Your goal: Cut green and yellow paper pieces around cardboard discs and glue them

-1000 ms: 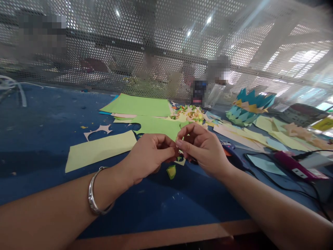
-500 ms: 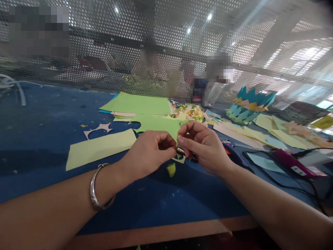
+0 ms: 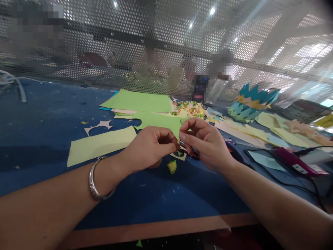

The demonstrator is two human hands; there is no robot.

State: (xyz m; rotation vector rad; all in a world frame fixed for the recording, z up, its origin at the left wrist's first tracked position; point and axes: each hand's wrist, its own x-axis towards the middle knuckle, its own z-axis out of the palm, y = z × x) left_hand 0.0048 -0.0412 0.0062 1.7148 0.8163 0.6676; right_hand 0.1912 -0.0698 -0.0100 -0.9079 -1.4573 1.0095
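**One small yellowish piece [image 3: 179,141], being held in a pinch**

Head view. Landmark: cut green sheet [image 3: 161,120], lying flat on the blue surface [image 3: 47,114].

- Left hand [image 3: 153,146]: pressing thumb and forefinger together on the small yellowish piece; a silver bangle [image 3: 92,180] is circling the wrist.
- Right hand [image 3: 205,143]: pinching the same piece from the facing side, other fingers curling. The piece is showing at the near right part of the cut green sheet, mostly hidden by fingers.
- Folded green-and-yellow piece [image 3: 172,167]: lying nearer than the sheet.
- Pale yellow strip [image 3: 99,146]: lying left of the sheet, slightly nearer.
- Pale scalloped scrap [image 3: 105,123]: lying left of the sheet.
- Stack of coloured sheets [image 3: 145,101]: lying just behind the sheet, green uppermost.
- Heap of small paper bits [image 3: 191,109]: spreading behind and right of the sheet.
- Teal-and-peach zigzag paper form [image 3: 252,104]: standing well right of the sheet.
- Magenta power strip [image 3: 299,161]: lying well right of the sheet, nearer.
- Perforated panel [image 3: 156,31]: rising behind the sheet.
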